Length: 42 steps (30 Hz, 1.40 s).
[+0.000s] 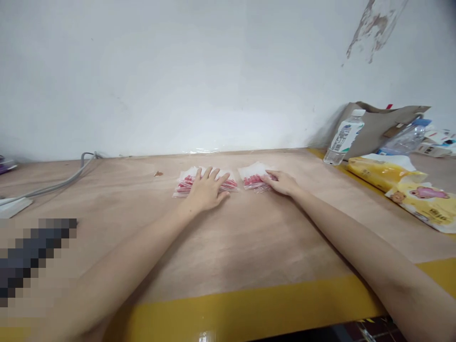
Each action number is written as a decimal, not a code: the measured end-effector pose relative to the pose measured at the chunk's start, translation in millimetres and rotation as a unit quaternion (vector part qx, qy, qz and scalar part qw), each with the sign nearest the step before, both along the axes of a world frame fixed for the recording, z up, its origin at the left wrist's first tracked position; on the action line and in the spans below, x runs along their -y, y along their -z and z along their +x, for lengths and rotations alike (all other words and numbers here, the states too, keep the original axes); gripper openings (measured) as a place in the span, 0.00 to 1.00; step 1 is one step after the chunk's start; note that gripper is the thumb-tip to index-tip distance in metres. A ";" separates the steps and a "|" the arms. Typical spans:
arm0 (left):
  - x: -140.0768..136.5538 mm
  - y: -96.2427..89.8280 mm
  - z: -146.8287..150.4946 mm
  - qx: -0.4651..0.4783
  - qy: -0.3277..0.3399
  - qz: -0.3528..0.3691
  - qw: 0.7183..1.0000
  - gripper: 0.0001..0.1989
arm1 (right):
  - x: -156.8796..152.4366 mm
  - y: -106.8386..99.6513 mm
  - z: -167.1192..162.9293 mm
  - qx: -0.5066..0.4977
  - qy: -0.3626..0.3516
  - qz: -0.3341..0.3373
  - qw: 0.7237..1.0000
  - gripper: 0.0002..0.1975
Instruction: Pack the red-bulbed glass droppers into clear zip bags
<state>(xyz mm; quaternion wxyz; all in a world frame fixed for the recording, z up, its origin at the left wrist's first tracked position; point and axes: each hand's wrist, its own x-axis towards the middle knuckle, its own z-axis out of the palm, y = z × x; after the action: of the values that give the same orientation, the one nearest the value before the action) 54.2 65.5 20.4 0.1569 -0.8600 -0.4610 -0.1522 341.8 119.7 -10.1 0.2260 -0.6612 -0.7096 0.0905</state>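
Observation:
Two fanned-out groups of small clear plastic bags with red markings or contents lie side by side on the table, a narrow gap between them. Over the left group of bags (185,184) my left hand (207,191) rests palm down, fingers spread wide. My right hand (284,183) is at the right edge of the other group of bags (253,176), its fingers bent together on that edge. Part of each group is hidden under a hand. What the red is inside the bags is too small to make out.
On the right stand a water bottle (344,137), a grey-brown paper bag (374,124) and a second clear bottle (408,137), beside yellow soft packs (427,202). A grey cable (67,183) runs along the left. Yellow tape (249,304) lines the table's front edge. Behind rises a white wall (199,76).

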 end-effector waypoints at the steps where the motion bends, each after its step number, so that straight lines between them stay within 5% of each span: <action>1: -8.5 0.4 3.8 -0.020 -0.017 -0.023 0.999 0.25 | 1.4 3.2 -8.7 -0.001 0.010 0.016 1.000 0.39; 7: -25.6 15.6 -13.0 -0.035 -0.036 -0.029 0.998 0.21 | 6.8 3.8 -78.0 -0.008 0.006 0.024 1.000 0.36; 14: -13.7 17.7 -98.4 -0.024 -0.103 -0.001 0.994 0.20 | 12.3 -3.2 -175.3 -0.029 -0.025 0.014 0.999 0.34; 18: -7.7 20.7 -132.8 -0.003 -0.142 0.097 0.985 0.20 | 13.3 -2.8 -218.0 -0.160 0.004 0.075 0.984 0.39; 22: 0.0 23.8 -116.9 0.017 -0.066 0.189 0.980 0.19 | 7.0 1.4 -206.3 -0.276 0.030 0.100 0.956 0.26; 25: 3.0 25.3 -80.8 0.021 0.031 0.170 0.985 0.17 | 4.0 6.7 -169.9 -0.282 0.038 0.077 0.956 0.16; 28: -0.9 25.4 -48.9 0.010 0.061 0.143 0.988 0.18 | 8.9 10.5 -135.9 -0.249 -0.004 0.062 0.967 0.10; 35: -21.3 24.2 -26.8 -0.034 0.059 0.113 0.991 0.18 | 17.0 13.6 -123.7 -0.153 -0.214 0.097 0.960 0.13; 42: -21.0 24.7 -28.0 -0.033 0.052 0.077 0.995 0.16 | 12.1 10.8 -127.1 0.026 -0.278 0.213 0.936 0.08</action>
<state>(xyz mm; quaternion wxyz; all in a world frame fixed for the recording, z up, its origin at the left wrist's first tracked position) 26.2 86.5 -4.2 0.2299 -0.8728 -0.3970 -0.1669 214.8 107.5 -21.0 0.3089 -0.3759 -0.8734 -0.0202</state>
